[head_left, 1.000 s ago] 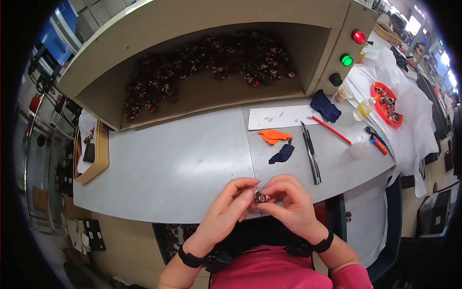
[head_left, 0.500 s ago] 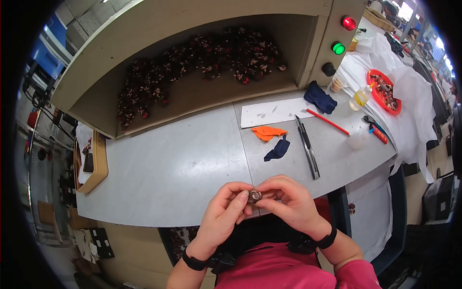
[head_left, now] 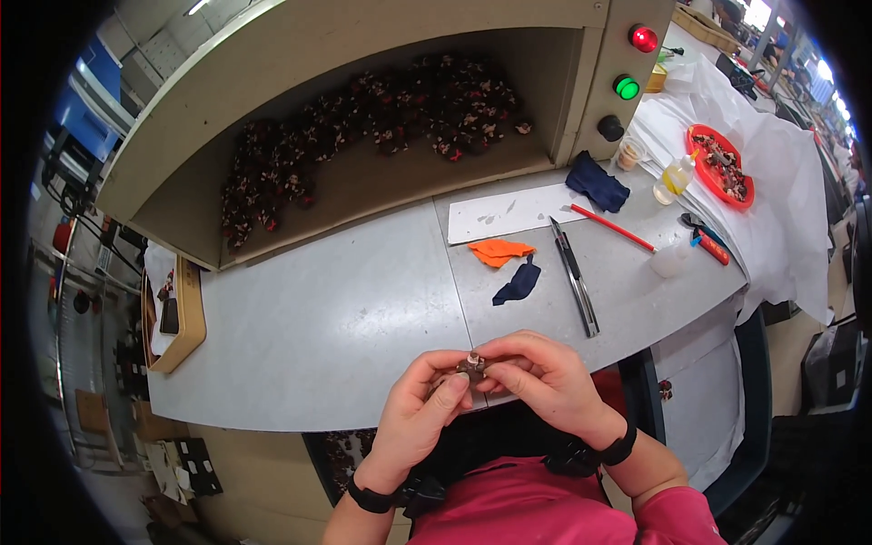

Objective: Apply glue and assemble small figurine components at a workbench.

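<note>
Held at the table's front edge is a small dark brown figurine (head_left: pixel 471 365) with whitish parts. My left hand (head_left: pixel 420 400) pinches it from the left between thumb and fingers. From the other side, the thumb and fingertips of my right hand (head_left: pixel 548 380) close on it too. The fingers cover much of the figurine, so its finer shape cannot be made out. Beyond my hands, on the grey table (head_left: pixel 345 345), lie a navy cloth scrap (head_left: pixel 518 282) and an orange cloth scrap (head_left: pixel 500 252).
A cabinet (head_left: pixel 363 186) full of small dark figurines spans the back. At right are a black-and-silver slim tool (head_left: pixel 575 277), a red stick (head_left: pixel 613 228), a white strip (head_left: pixel 509 213), a navy cloth (head_left: pixel 597 182), a bottle (head_left: pixel 673 180) and a red tray (head_left: pixel 747 195). A tan box (head_left: pixel 192 318) stands left.
The figurine has been turned between my fingers, its pale part now facing up and away. My hands stay at the same spot, and the view has shifted slightly.
</note>
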The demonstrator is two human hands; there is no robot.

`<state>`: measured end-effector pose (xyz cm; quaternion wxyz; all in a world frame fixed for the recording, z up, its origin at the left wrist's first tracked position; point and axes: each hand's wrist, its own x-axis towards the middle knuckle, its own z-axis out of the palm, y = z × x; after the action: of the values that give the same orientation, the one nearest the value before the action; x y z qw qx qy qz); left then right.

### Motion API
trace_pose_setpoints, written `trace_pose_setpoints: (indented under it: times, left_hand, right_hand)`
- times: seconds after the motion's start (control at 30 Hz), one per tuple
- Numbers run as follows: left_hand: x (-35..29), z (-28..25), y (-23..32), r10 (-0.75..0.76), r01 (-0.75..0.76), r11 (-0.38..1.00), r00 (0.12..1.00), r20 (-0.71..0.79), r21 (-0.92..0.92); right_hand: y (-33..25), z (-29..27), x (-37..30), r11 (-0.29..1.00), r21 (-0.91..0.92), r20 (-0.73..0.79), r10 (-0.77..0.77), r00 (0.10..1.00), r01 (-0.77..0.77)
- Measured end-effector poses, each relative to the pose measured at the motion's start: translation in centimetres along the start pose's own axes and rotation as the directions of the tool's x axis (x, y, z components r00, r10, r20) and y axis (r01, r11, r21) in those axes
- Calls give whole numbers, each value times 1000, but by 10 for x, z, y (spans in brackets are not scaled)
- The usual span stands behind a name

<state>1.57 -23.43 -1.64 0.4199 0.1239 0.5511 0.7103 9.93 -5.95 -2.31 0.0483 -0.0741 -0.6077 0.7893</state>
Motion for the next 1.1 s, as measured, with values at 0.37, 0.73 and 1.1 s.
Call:
trace_pose_setpoints:
  times: [0.37, 0.73, 1.1]
  left_hand:
    - [0, 3, -2, 49, -49, 999, 999, -2, -10]
    - [0, 8, 0, 41, -40, 999, 998, -51, 13]
    - [1, 7, -1, 58, -58, 998, 998, -35, 4]
  right_hand:
    - [1, 0, 0, 1000, 12, -2, -26, 1000, 26]
    - [10, 0, 1, 996, -64, -54, -66, 996, 63]
    - [6, 2, 2, 988, -139, -51, -81, 995, 73]
